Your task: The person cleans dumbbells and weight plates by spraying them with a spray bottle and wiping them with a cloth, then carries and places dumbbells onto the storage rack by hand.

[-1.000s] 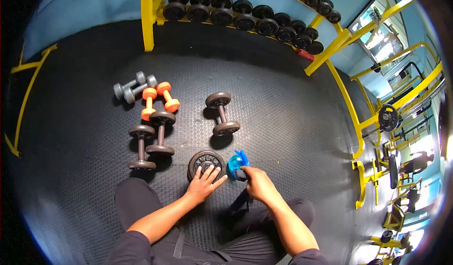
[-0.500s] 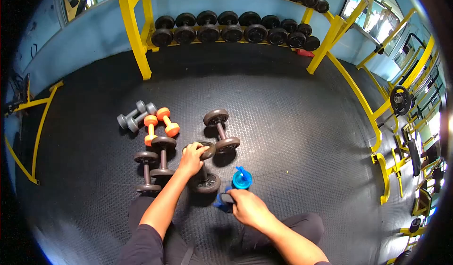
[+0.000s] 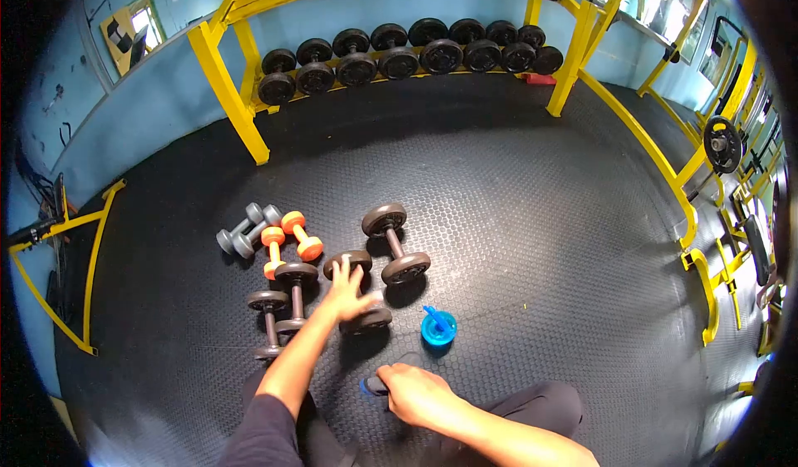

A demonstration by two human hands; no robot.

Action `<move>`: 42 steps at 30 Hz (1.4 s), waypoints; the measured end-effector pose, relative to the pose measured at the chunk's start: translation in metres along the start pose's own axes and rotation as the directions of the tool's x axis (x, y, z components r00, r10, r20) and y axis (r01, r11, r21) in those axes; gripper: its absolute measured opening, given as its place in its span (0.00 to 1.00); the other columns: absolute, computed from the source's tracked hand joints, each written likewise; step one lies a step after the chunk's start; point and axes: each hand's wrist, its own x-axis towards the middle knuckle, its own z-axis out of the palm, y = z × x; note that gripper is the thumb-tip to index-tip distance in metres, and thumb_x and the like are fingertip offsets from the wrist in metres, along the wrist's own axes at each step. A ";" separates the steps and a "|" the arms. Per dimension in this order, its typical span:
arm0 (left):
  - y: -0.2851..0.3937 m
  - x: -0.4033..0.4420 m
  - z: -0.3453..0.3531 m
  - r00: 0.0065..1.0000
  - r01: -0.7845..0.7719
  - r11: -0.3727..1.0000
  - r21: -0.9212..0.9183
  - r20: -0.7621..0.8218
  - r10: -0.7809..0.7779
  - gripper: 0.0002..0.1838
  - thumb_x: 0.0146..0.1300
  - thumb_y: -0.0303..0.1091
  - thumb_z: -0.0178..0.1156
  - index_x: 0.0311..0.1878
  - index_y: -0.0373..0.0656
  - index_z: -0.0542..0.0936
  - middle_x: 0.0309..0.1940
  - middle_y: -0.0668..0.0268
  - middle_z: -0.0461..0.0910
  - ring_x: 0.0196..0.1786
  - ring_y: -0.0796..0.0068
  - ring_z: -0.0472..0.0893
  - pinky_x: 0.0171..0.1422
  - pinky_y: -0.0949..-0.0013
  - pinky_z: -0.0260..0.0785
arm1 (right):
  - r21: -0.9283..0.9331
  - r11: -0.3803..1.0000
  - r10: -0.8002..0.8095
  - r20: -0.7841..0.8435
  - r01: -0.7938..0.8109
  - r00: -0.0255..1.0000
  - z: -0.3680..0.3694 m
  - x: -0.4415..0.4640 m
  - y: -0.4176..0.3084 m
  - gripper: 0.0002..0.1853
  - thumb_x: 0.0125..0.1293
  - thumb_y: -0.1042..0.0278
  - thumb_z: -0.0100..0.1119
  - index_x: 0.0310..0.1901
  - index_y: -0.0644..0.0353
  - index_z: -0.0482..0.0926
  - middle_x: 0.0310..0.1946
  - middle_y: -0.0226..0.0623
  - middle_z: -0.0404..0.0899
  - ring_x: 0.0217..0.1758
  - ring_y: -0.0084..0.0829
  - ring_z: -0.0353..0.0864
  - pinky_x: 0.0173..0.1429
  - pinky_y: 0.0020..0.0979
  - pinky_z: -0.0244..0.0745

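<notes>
Our left hand [image 3: 346, 297] is spread wide over a dark dumbbell [image 3: 366, 321]; can't tell if the fingers touch. Our right hand [image 3: 413, 394] is closed round a small dark item with a blue edge [image 3: 375, 386], kind unclear, nearer us than that dumbbell. Blue bottle [image 3: 439, 328] stands upright right of the dumbbell, apart from it. Orange dumbbells [image 3: 302, 237] and grey dumbbells [image 3: 249, 230] lie beyond, to the left. Loaded rack [image 3: 229, 93] at the wall.
</notes>
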 end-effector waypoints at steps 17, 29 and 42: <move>0.029 -0.120 0.005 0.908 -0.087 0.977 -0.196 0.388 0.158 0.32 0.51 0.47 0.74 0.57 0.39 0.79 0.45 0.50 0.84 0.50 0.57 0.84 0.57 0.60 0.74 | 0.258 0.966 0.104 -0.377 -0.004 0.920 -0.069 0.043 0.041 0.23 0.54 0.80 0.48 0.54 0.61 0.76 0.44 0.57 0.81 0.51 0.56 0.80 0.57 0.47 0.74; -0.005 -0.083 -0.042 0.972 0.217 0.729 -0.649 0.073 -0.224 0.23 0.62 0.42 0.69 0.52 0.33 0.81 0.43 0.61 0.85 0.45 0.74 0.82 0.53 0.69 0.75 | 0.650 0.732 0.270 -0.549 0.202 0.791 -0.088 0.043 0.048 0.16 0.64 0.71 0.47 0.52 0.62 0.77 0.42 0.40 0.81 0.47 0.34 0.80 0.54 0.33 0.74; 0.109 -0.150 0.049 0.871 -0.447 0.834 -0.324 -0.372 0.322 0.30 0.54 0.32 0.68 0.60 0.36 0.70 0.63 0.46 0.63 0.67 0.45 0.65 0.71 0.51 0.58 | 0.722 -0.290 0.310 -0.550 0.629 0.775 -0.147 0.007 0.063 0.24 0.75 0.55 0.33 0.53 0.66 0.75 0.50 0.46 0.82 0.54 0.44 0.81 0.63 0.46 0.74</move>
